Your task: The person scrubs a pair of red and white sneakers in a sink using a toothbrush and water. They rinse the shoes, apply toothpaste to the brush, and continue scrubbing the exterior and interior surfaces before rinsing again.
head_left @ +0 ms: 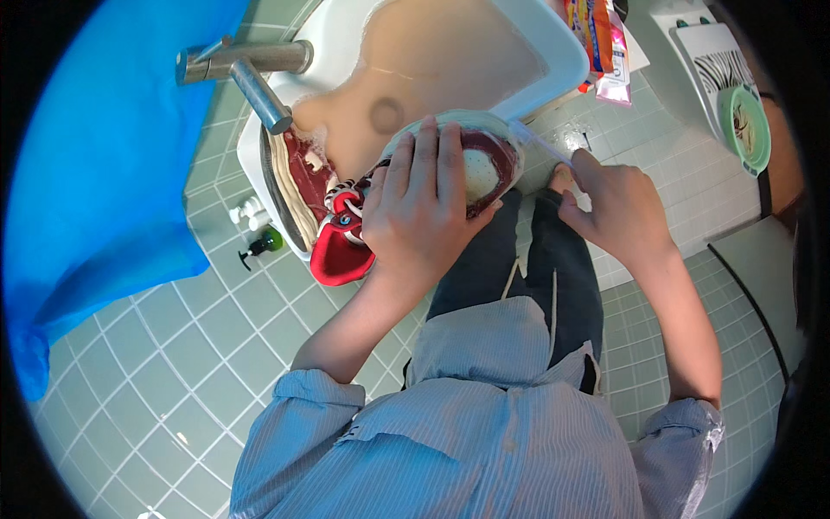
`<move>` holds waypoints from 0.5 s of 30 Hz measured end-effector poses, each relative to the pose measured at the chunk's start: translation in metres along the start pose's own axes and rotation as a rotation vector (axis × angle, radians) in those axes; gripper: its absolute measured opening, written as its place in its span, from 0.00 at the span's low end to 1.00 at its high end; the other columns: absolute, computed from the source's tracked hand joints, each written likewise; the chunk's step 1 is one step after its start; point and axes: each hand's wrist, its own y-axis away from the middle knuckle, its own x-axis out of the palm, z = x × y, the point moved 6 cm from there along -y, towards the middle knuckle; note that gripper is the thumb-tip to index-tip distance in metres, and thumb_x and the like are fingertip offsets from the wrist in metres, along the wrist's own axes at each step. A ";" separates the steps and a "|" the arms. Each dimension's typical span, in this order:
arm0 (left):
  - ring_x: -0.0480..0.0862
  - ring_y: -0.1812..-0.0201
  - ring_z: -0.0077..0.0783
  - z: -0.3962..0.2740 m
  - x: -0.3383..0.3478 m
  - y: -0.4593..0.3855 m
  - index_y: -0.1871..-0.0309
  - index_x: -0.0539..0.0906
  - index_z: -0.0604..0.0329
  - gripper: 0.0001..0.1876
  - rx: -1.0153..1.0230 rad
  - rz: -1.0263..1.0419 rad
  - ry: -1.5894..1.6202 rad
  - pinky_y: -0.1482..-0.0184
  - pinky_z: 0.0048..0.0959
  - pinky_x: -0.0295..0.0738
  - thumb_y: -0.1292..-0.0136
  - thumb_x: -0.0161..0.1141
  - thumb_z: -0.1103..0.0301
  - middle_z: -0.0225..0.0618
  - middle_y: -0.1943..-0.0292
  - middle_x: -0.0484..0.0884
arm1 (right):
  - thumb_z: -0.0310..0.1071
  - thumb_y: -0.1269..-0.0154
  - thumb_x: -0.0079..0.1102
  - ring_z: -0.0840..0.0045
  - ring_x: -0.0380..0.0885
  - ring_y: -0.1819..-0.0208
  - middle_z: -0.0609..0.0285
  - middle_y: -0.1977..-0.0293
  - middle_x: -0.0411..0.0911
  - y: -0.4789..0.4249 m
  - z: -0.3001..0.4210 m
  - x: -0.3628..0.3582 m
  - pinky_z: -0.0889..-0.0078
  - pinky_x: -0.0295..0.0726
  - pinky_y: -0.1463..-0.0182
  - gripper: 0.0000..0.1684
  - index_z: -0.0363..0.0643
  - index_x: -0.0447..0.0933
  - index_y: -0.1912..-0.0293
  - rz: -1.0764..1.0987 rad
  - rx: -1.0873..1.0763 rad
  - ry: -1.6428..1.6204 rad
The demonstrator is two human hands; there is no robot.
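My left hand grips a dark red and white sneaker over its laced upper, fingers spread across it. The shoe is held at the near rim of a white washbasin, its toe pointing right and its bright red lining showing at the heel end. Between the fingers of my right hand is the thin pale handle of a brush. The brush's head meets the sole edge at the toe; its bristles are hard to make out. A second dark red sneaker rests in the basin's left side, partly in cloudy brown water.
A metal faucet juts over the basin's left end. Blue sheeting hangs at the left. On the tiled floor stands a green pump bottle. Orange packaging lies right of the basin, and a green bowl is farther right.
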 end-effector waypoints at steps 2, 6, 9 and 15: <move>0.84 0.50 0.41 -0.001 0.001 0.002 0.42 0.77 0.61 0.44 -0.006 -0.014 -0.023 0.51 0.34 0.80 0.65 0.76 0.45 0.42 0.46 0.81 | 0.36 0.46 0.59 0.53 0.77 0.76 0.49 0.82 0.74 -0.018 0.007 -0.002 0.54 0.77 0.71 0.13 0.40 0.71 0.63 -0.035 -0.061 0.021; 0.84 0.49 0.40 -0.002 0.004 0.007 0.41 0.77 0.57 0.43 -0.046 -0.061 -0.066 0.51 0.34 0.79 0.63 0.74 0.44 0.42 0.44 0.81 | 0.35 0.49 0.59 0.53 0.77 0.77 0.50 0.83 0.74 -0.042 0.026 -0.018 0.53 0.77 0.71 0.14 0.39 0.72 0.63 -0.020 -0.199 0.172; 0.84 0.49 0.38 -0.006 0.006 0.012 0.43 0.78 0.54 0.30 -0.035 -0.057 -0.171 0.54 0.31 0.79 0.49 0.65 0.50 0.40 0.45 0.81 | 0.33 0.50 0.60 0.53 0.77 0.77 0.49 0.83 0.74 -0.037 0.013 -0.028 0.53 0.76 0.70 0.13 0.38 0.71 0.65 0.073 -0.235 0.275; 0.85 0.52 0.36 -0.004 0.003 0.014 0.50 0.81 0.55 0.15 -0.077 -0.148 -0.159 0.56 0.29 0.78 0.37 0.53 0.65 0.40 0.50 0.83 | 0.33 0.48 0.61 0.51 0.76 0.74 0.48 0.81 0.73 -0.061 0.044 -0.029 0.52 0.75 0.69 0.14 0.40 0.68 0.65 0.046 -0.330 0.363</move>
